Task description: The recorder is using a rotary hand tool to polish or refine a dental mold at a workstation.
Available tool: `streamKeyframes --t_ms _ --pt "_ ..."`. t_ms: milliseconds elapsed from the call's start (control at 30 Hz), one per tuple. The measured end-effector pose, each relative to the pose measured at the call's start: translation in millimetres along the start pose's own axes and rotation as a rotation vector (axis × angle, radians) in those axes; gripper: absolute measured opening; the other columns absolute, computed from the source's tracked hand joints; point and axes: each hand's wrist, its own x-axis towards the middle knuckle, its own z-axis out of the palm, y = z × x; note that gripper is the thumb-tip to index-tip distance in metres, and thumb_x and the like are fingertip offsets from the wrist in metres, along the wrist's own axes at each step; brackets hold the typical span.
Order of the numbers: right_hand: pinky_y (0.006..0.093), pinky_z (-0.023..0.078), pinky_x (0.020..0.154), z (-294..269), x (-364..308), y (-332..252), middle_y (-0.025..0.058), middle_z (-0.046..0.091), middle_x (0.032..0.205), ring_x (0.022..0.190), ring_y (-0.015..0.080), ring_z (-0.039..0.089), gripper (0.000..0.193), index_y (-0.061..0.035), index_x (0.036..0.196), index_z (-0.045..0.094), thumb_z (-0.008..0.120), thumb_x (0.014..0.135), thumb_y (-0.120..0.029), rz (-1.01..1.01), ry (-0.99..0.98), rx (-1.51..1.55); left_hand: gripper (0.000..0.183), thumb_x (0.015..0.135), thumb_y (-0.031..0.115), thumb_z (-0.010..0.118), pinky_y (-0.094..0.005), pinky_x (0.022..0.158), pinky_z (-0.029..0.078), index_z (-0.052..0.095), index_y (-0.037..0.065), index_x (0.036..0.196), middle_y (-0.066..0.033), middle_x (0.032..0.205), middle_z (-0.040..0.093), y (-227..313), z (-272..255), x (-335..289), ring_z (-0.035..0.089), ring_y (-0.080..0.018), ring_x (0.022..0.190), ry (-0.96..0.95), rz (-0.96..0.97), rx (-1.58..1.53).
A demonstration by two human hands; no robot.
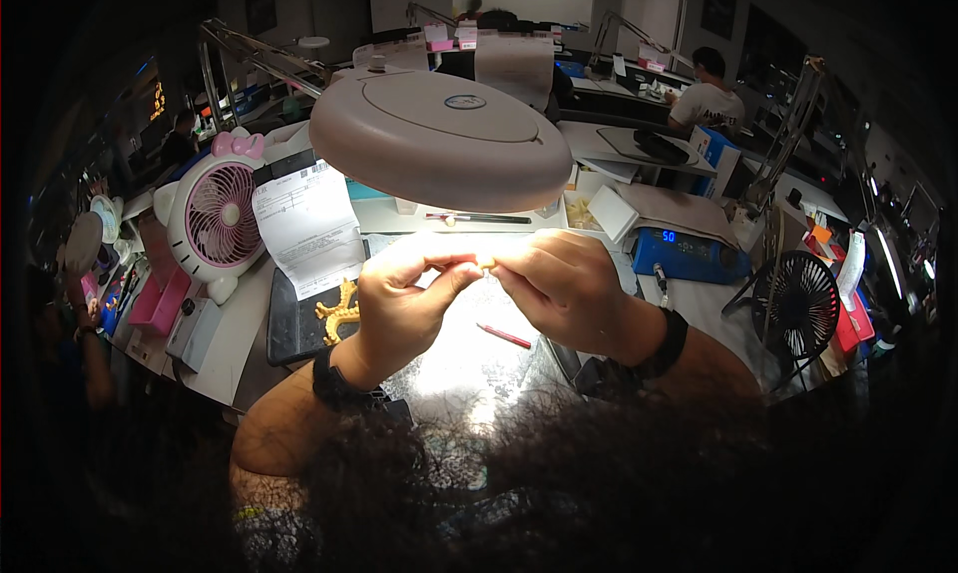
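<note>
My left hand (404, 291) and my right hand (574, 288) meet fingertip to fingertip under the lamp, both closed in a pinch. Between them is a tiny bright yellowish piece (486, 262), too small and mostly covered to tell its kind. Below the hands, a red pencil-like tool (503, 335) lies on the brightly lit work surface (449, 363). Just left of my left hand, a yellow branching piece (337, 311) rests on a dark tray (286, 323), partly hidden by my wrist.
A big round lamp head (439, 144) hangs close above my hands. On the left stand a pink-and-white fan (222, 214) and a printed sheet (309, 229). To the right are a blue device with a lit display (684, 257) and a black fan (795, 305). Another person (707, 94) sits farther back.
</note>
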Motion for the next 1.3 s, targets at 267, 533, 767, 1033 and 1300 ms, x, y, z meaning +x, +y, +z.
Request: streamKeyframes --t_ms 267,533,767,1033,1300 --pt "0.0387 0.049 0.059 0.5 -1.3 -0.3 0.0088 0.064 0.075 0.065 0.0271 0.064 0.015 -0.0057 0.093 0.069 0.08 0.083 -0.006 0.0 0.006 0.005 0.013 0.09 -0.01 0.075 -0.0267 0.082 0.06 0.073 -0.008 0.103 -0.0121 0.096 0.076 -2.0 -0.2 -0.5 0.073 -0.0149 0.09 -0.003 0.008 0.008" --pt "0.0397 0.048 0.057 1.1 0.6 -3.3 0.0093 0.064 0.072 0.061 0.0288 0.063 0.017 -0.0052 0.095 0.067 0.08 0.084 -0.003 0.089 0.03 0.095 0.015 0.089 -0.009 0.077 -0.028 0.083 0.059 0.073 -0.007 0.103 -0.0125 0.098 0.076 -0.9 0.0 -1.3 0.073 -0.0152 0.09 0.007 0.033 0.075" --pt "0.038 0.049 0.058 2.1 1.9 -4.6 0.01 0.066 0.073 0.062 0.0275 0.065 0.015 -0.0044 0.097 0.07 0.078 0.084 -0.001 0.102 0.06 0.145 0.014 0.085 0.002 0.084 -0.028 0.071 0.058 0.078 0.0 0.097 -0.0089 0.084 0.076 -2.2 6.8 1.1 0.073 -0.0149 0.076 0.112 0.092 0.031" --pt "0.0366 0.051 0.06 1.9 1.8 -5.3 0.0108 0.069 0.076 0.064 0.0271 0.066 0.015 -0.0037 0.097 0.071 0.079 0.085 -0.002 0.115 0.07 0.164 0.02 0.087 -0.01 0.079 -0.0283 0.084 0.056 0.071 -0.005 0.105 -0.0109 0.1 0.073 0.6 1.5 0.0 0.07 -0.0152 0.092 0.014 0.146 0.078" --pt "0.0345 0.052 0.06 3.7 -1.7 -3.7 0.0116 0.071 0.079 0.065 0.0252 0.068 0.012 -0.0022 0.097 0.073 0.079 0.087 -0.004 0.217 0.067 0.239 0.021 0.088 -0.013 0.075 -0.0284 0.087 0.056 0.069 -0.005 0.107 -0.0123 0.104 0.073 -5.5 1.0 -1.1 0.07 -0.0161 0.095 -0.011 0.132 0.031"
